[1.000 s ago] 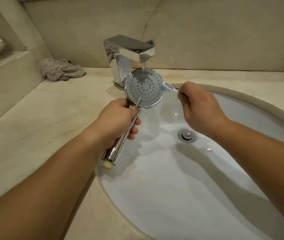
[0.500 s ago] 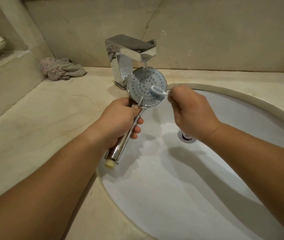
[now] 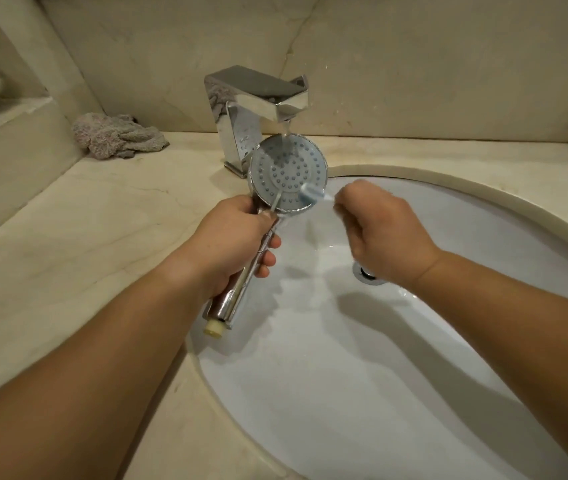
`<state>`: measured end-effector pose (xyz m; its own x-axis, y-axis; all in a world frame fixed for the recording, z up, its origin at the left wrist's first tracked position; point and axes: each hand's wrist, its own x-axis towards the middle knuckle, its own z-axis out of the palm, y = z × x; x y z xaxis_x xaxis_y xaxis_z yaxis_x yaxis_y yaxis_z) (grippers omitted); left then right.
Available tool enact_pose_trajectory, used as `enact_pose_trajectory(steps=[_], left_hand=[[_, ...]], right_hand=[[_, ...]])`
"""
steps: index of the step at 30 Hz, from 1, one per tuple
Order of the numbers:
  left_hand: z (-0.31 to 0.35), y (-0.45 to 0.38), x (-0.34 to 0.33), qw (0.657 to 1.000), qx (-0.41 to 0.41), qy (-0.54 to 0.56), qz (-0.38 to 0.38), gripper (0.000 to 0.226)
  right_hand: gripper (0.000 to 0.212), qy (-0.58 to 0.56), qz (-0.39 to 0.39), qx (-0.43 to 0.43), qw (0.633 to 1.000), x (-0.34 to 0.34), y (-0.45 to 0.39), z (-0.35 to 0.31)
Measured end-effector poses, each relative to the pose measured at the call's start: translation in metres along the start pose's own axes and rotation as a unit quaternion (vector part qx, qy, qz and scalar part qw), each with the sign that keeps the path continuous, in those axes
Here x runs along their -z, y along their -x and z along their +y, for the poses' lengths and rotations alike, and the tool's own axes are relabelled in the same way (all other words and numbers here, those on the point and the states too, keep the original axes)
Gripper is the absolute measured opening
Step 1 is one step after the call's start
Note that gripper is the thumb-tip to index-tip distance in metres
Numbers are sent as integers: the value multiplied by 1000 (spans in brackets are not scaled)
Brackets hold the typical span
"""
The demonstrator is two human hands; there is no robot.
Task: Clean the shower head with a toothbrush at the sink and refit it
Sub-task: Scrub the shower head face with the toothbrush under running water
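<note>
Over the sink (image 3: 414, 393), left hand (image 3: 232, 244) gripping shower head (image 3: 287, 173) by its chrome handle, face up under tap (image 3: 262, 98) stream, right hand (image 3: 384, 233) just right of it, fingers curled round toothbrush (image 3: 312, 195), bristles on face's lower right edge, cloth (image 3: 116, 135) on tabletop (image 3: 68, 244).

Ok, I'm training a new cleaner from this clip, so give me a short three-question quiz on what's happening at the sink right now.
1. True or false: water from the tap falls onto the shower head.
2. Which hand holds the toothbrush? A) left hand B) right hand C) neither
3. Fill in: the crumpled grey cloth lies on the ______, left of the tap.

Key: 1 true; 2 B; 3 counter.
</note>
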<state>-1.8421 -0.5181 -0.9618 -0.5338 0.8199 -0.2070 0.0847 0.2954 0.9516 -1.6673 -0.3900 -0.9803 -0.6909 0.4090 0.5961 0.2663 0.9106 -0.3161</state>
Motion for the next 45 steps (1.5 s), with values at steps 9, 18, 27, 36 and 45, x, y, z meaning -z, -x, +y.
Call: enact_pose_trajectory(steps=[9,18,27,36,45], left_hand=[[1,1,-1,1000,-9,-7,-3,14],[1,2,-2,999,-26,-30,4,12],[1,3,-2,999,-32,-39,-2,13],[-3,1,-6,990,-70,-120,-3,16],[-1,1,-6,993,-64,-103,3,17]], right_hand=[[8,1,-3,9,1000,-1,-2,-4],[9,-9,59,-86,994,-2,-11,0],[7,-8,48,-69,996,-7,-13,-7],[5,-13,62,-97,993,6,-32,-14],[14,27,20,-37,999,3,-30,-26]])
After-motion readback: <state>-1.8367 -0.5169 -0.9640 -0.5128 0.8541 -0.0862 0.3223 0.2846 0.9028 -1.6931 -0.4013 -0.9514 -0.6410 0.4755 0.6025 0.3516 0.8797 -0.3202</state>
